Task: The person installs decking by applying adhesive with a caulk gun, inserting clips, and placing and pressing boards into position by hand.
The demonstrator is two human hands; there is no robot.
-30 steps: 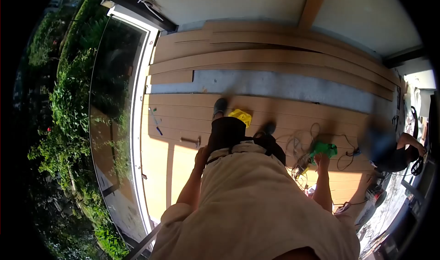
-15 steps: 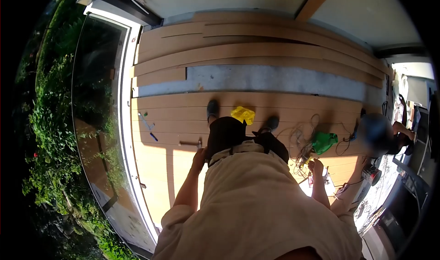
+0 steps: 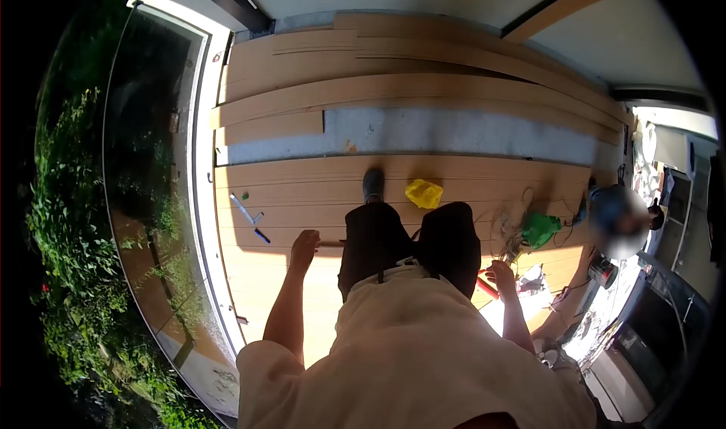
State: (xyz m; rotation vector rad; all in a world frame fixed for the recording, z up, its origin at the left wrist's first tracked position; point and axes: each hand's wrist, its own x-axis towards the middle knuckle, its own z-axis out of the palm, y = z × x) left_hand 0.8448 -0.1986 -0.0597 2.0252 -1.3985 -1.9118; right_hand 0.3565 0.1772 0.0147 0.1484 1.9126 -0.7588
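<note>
My left hand [image 3: 305,250] hangs beside my left knee with its fingers curled in; nothing shows in it. Just to its right, the dark handle of a tool [image 3: 331,243] lies on the floor, partly hidden by my leg. On the other side, my right hand [image 3: 500,275] is held low with fingers apart and nothing in it. Below it a red, bar-like object [image 3: 487,287] lies by a brightly lit white sheet [image 3: 534,300]. A yellow bag or cloth [image 3: 423,194] rests on the boards ahead of my knees.
Long brown boards [image 3: 423,85] lie loosely beyond a grey strip of bare floor [image 3: 446,132]. A blue pen or marker [image 3: 262,235] lies at left by the glass door [image 3: 155,164]. Cables and a green bag [image 3: 540,230] are at right, near another person [image 3: 620,213].
Both my hands have moved: the left forward and left, the right slightly left. My knees now show bent ahead of me, and the right shoe has gone out of sight. The red object has come into view.
</note>
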